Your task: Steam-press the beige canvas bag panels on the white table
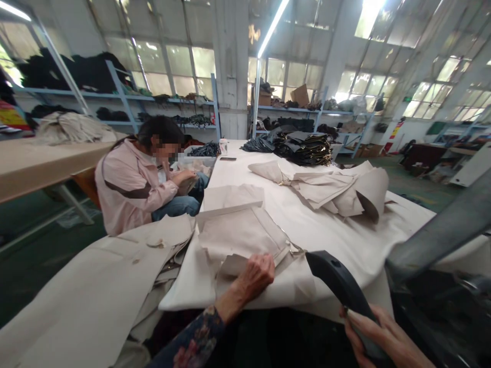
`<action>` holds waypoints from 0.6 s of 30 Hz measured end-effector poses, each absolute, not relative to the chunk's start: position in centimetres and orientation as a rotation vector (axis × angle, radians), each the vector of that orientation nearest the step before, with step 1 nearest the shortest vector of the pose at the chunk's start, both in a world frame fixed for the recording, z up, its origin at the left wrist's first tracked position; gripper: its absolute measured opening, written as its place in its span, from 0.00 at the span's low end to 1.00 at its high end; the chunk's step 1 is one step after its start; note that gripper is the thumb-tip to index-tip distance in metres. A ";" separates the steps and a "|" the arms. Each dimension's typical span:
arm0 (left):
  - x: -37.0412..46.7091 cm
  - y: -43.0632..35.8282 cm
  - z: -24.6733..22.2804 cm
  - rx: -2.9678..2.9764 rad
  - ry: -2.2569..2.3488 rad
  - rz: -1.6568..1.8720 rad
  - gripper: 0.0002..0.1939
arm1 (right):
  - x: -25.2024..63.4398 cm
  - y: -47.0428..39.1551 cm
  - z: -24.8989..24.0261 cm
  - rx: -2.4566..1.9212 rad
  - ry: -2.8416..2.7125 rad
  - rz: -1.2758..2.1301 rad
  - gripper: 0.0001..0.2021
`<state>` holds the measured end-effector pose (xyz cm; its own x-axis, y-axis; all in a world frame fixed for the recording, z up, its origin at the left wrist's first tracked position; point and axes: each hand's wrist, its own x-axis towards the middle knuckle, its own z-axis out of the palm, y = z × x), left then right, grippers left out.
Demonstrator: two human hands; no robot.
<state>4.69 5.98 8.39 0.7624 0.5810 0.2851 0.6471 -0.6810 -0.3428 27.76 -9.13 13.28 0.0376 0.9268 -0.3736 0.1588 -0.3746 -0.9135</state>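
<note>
My left hand point(258, 275) lies on a stack of beige material pieces point(240, 232) at the near edge of the white-covered table. Its fingers are curled closed at the edge of one piece. In my right hand point(378, 332) is a black curved tool point(339, 278), with my fingers wrapped round its lower part. The tool's far end reaches the right corner of the stack, by a small metal-coloured fitting point(295, 249). Whether it touches the fitting, I cannot tell.
More beige pieces point(337, 186) lie folded on the table point(276, 197), with a pile of black pieces point(307, 145) behind. Large beige sheets point(99, 276) drape at the left. A co-worker point(130, 179) sits beyond them. A grey metal post point(441, 225) slants at the right.
</note>
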 end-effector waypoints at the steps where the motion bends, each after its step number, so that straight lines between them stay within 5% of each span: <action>1: 5.3 5.2 7.1 -2.553 -0.969 -0.236 0.13 | 27.8 -9.5 13.5 -1.639 -1.116 1.401 0.22; 18: 5.3 3.5 3.4 -2.564 -1.168 -0.550 0.21 | 23.4 -5.3 11.1 -1.562 -1.155 1.628 0.21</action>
